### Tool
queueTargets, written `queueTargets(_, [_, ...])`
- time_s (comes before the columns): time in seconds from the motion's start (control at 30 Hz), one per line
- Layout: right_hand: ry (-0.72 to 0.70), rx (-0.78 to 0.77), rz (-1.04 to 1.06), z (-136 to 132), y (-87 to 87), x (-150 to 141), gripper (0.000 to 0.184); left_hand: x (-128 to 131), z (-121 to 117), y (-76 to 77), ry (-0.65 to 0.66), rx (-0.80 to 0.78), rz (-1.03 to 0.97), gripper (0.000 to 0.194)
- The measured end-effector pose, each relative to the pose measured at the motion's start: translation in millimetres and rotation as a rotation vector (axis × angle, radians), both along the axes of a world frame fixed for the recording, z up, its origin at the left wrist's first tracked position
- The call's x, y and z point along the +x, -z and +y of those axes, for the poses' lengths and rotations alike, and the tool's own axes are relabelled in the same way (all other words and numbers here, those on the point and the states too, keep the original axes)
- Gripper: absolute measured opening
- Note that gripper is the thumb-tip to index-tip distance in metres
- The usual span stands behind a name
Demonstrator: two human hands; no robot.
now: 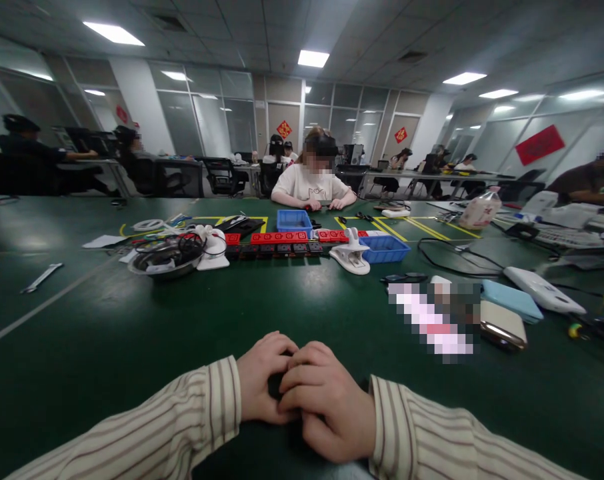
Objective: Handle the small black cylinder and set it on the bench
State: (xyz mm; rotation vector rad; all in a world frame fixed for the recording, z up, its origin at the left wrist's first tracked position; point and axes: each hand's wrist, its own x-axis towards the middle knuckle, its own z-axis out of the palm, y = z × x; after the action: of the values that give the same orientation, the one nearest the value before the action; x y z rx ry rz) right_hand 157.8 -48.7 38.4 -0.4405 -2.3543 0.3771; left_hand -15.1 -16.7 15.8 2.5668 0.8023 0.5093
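My left hand [265, 377] and my right hand [327, 400] meet above the green table [197, 340], close to its near edge. The curled fingers of the right hand lie over the fingertips of the left, and both hands look closed. A dark patch shows in the gap between them; whether it is a small black object or shadow, I cannot tell. Anything held there is hidden by the fingers.
Ahead are a metal bowl [169, 270] of cables, a row of red and black blocks [279, 239], blue bins [386, 249] and a white clip [351, 257]. A wrench [42, 279] lies left; power banks [512, 300] lie right. A person [315, 177] sits opposite.
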Motion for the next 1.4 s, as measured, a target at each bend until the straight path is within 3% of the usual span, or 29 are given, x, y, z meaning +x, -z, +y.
queueTargets(0.13, [0.008, -0.015, 0.042, -2.9, -5.1, 2.8, 0.028, -0.8, 0.3, -2.7, -0.038, 0.010, 0.003, 0.062])
queueTargets(0.23, [0.209, -0.086, 0.105, -3.6, -3.1, 4.2, 0.036, 2.3, -7.7, -4.3, -0.129, 0.048, -0.002, 0.077])
queueTargets(0.33, [0.406, -0.147, 0.052, -3.0, 1.9, 3.3, 0.047, 9.2, -20.0, -4.3, -0.304, 0.092, -0.002, 0.079])
queueTargets(0.47, [0.464, -0.154, -0.107, -1.5, 5.3, 1.3, 0.038, 16.3, -29.9, -2.4, -0.411, 0.097, 0.028, 0.058])
queueTargets(0.6, [0.397, -0.129, -0.134, 0.4, 3.5, 1.5, 0.022, 12.9, -22.3, -1.1, -0.345, 0.033, 0.008, 0.043])
queueTargets(0.8, [0.044, -0.058, -0.011, -0.9, -1.9, -0.5, 0.025, 3.3, -3.1, 1.7, -0.080, -0.014, -0.023, 0.030])
queueTargets(0.9, [-0.045, -0.025, -0.019, -2.8, -4.1, -2.2, 0.025, 2.5, -1.7, 3.1, -0.050, 0.004, -0.014, 0.044])
queueTargets(1.0, [-0.046, 0.008, 0.018, -4.0, -4.2, -1.7, 0.029, 2.8, -4.7, 2.3, -0.045, 0.027, 0.045, 0.068])
queueTargets(1.1, [0.080, -0.011, 0.096, -4.9, -2.0, 0.5, 0.031, 3.0, -9.4, -0.3, -0.086, 0.053, 0.044, 0.078])
queueTargets(1.23, [0.351, -0.096, 0.090, -5.0, 3.4, 1.2, 0.047, 6.1, -18.0, -2.7, -0.258, 0.105, -0.003, 0.071])
queueTargets(1.3, [0.411, -0.116, 0.029, -4.1, 5.9, 0.1, 0.056, 9.3, -22.9, -2.8, -0.311, 0.147, 0.006, 0.069])
queueTargets(1.4, [0.444, -0.135, -0.100, -2.8, 7.3, -1.3, 0.052, 13.4, -27.7, -1.9, -0.325, 0.144, 0.040, 0.063])
